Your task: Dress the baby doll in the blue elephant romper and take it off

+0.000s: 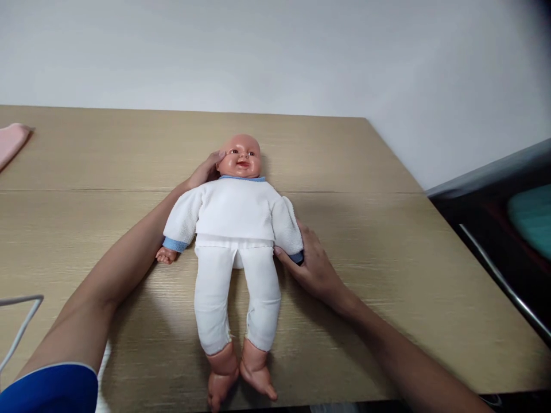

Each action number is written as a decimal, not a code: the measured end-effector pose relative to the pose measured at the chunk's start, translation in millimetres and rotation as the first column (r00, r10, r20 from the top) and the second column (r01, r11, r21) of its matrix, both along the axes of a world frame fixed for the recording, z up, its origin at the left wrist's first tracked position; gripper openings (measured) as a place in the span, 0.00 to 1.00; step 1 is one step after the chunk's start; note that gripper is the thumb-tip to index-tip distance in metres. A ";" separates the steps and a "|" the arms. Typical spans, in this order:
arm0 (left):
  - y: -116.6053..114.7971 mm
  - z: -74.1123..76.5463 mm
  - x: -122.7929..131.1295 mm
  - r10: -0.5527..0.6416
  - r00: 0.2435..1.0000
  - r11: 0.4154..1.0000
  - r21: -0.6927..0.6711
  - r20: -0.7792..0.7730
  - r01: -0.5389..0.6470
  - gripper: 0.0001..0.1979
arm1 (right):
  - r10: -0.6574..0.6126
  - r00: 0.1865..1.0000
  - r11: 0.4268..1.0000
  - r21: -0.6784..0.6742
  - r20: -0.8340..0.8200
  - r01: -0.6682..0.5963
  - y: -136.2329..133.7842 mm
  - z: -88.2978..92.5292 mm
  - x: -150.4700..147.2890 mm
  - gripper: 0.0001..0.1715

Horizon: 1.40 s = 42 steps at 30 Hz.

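Observation:
A baby doll [239, 209] lies face up on the wooden table, its head toward the wall and its feet toward me. It wears a white top with blue collar and cuffs, and white cloth legs. My left hand [209, 169] holds the side of the doll's head [240, 155]; the thumb is by its temple and the other fingers are largely hidden behind it. Around the sleeve [287, 226] on the right, near its cuff, my right hand [312, 261] is closed, thumb on the near side. The doll's hand on that side is hidden.
The wooden table [365, 332] reaches back to a pale wall [275, 51]. A pink cloth-like item [12, 142] lies at the far left edge. A white cable [23, 324] loops at the lower left. Beyond the table's right edge is a dark object with a metal bar [503, 281].

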<state>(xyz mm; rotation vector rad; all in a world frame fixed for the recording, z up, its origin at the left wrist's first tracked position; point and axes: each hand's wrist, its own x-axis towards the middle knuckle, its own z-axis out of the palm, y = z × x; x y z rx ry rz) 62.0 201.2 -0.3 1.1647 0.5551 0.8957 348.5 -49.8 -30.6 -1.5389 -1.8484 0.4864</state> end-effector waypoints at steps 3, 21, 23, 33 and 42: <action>4.4 -5.4 -1.0 0.020 1.000 1.000 0.018 0.019 -0.021 0.29 | 0.012 1.000 1.000 0.010 -0.002 -0.012 0.6 -0.5 0.6 0.45; 15.3 -10.2 0.7 0.069 0.997 0.997 0.028 0.030 -0.070 0.32 | -0.008 1.000 0.997 0.082 0.014 0.007 8.6 -4.2 0.5 0.45; 14.1 -6.5 1.5 0.039 0.999 0.999 0.016 0.026 -0.040 0.33 | -0.018 1.000 0.994 0.107 0.019 0.016 11.3 -5.0 1.8 0.45; -4.6 16.2 -57.1 0.287 0.879 0.957 0.138 -0.379 -0.253 0.35 | -0.141 0.988 0.965 0.229 0.055 0.125 32.8 -19.2 10.5 0.57; -139.5 82.6 -39.2 0.463 0.833 0.700 0.702 -0.303 -0.134 0.18 | -0.161 0.982 0.876 0.444 -0.101 0.189 -2.2 63.7 5.3 0.37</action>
